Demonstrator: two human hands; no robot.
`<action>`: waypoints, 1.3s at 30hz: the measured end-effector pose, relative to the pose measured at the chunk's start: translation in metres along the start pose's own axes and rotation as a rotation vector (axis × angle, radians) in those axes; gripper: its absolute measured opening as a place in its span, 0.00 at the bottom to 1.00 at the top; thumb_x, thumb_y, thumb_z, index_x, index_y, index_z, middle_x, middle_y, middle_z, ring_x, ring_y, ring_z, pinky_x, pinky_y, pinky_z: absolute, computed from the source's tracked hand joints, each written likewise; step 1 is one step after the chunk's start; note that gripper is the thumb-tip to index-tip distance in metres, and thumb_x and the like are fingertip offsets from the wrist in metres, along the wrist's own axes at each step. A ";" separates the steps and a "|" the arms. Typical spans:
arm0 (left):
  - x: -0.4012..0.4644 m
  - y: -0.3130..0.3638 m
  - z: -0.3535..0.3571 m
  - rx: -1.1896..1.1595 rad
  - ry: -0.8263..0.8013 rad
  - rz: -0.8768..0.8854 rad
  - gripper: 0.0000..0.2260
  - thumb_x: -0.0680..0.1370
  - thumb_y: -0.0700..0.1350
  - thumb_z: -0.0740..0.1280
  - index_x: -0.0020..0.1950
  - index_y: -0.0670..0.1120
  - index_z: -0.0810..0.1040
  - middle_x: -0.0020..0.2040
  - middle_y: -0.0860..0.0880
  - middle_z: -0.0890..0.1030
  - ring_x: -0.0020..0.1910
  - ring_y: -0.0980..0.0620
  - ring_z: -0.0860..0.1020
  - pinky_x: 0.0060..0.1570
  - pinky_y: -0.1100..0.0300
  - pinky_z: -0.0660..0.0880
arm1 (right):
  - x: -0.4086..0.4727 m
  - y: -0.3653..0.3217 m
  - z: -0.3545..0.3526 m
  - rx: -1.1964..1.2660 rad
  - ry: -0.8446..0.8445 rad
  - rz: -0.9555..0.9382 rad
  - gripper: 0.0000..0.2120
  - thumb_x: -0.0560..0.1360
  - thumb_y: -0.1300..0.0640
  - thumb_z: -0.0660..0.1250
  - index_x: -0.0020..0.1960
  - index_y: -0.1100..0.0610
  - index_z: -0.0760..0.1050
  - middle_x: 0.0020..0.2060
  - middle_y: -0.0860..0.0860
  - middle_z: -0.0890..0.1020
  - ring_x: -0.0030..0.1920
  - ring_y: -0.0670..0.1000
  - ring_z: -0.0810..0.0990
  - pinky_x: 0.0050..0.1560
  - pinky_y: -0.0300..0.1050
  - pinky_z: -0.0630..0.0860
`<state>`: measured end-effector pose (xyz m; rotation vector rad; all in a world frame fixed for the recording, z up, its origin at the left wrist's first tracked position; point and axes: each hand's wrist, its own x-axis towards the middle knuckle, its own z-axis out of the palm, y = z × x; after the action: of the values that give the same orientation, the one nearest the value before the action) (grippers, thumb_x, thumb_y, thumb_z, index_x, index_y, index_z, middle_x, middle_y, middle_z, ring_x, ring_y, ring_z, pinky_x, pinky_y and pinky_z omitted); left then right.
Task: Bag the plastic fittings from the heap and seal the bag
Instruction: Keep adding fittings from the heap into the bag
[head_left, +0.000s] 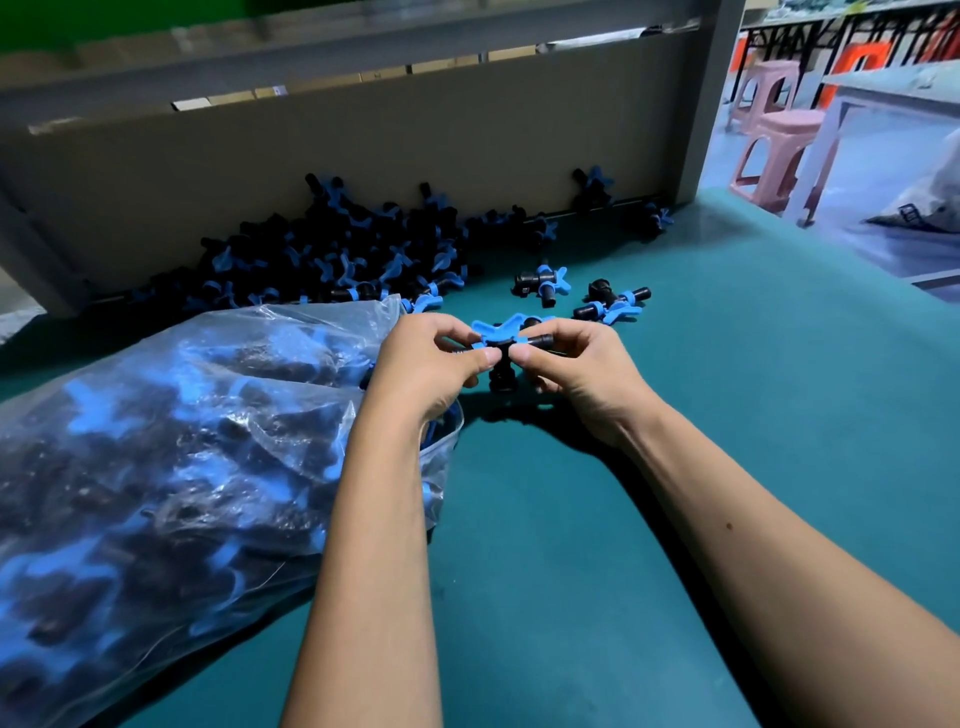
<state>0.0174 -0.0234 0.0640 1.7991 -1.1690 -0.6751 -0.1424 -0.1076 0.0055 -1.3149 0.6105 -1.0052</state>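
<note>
Your left hand (431, 358) and right hand (571, 364) pinch one fitting (501, 345) between them, its long axis running left-right, with the bag (182, 441) mouth directly left beside your left hand and the heap (332, 254) lying beyond.

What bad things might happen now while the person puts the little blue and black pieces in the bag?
The fitting is only pinched between the left hand and the right hand, so it might slip onto the green table.

The bag lies on its side, very full, with its mouth open near the left wrist. Pieces could spill back out.

Two loose fittings lie apart from the heap and might be forgotten.
</note>
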 end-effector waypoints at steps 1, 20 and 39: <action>0.000 0.000 0.000 -0.016 0.014 -0.008 0.06 0.75 0.44 0.78 0.48 0.46 0.83 0.42 0.46 0.86 0.35 0.54 0.83 0.41 0.56 0.78 | 0.000 0.001 0.000 0.033 0.028 0.002 0.03 0.71 0.59 0.78 0.44 0.55 0.85 0.41 0.53 0.85 0.36 0.50 0.77 0.36 0.39 0.75; -0.010 0.025 -0.004 -0.247 0.210 0.080 0.13 0.78 0.52 0.74 0.40 0.44 0.84 0.37 0.49 0.86 0.31 0.56 0.74 0.39 0.59 0.74 | -0.005 -0.001 0.037 0.060 0.240 -0.077 0.08 0.79 0.58 0.70 0.51 0.63 0.79 0.37 0.55 0.83 0.33 0.50 0.81 0.32 0.41 0.78; -0.021 0.063 -0.015 -0.693 0.203 0.724 0.07 0.76 0.32 0.65 0.50 0.39 0.81 0.44 0.47 0.81 0.43 0.54 0.73 0.46 0.63 0.71 | -0.013 -0.028 0.101 -0.478 -0.140 -0.221 0.16 0.73 0.72 0.65 0.34 0.54 0.77 0.29 0.44 0.78 0.35 0.39 0.70 0.33 0.45 0.72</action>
<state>-0.0072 -0.0103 0.1264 0.7631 -1.1498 -0.3753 -0.0699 -0.0443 0.0496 -1.8919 0.6299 -0.9657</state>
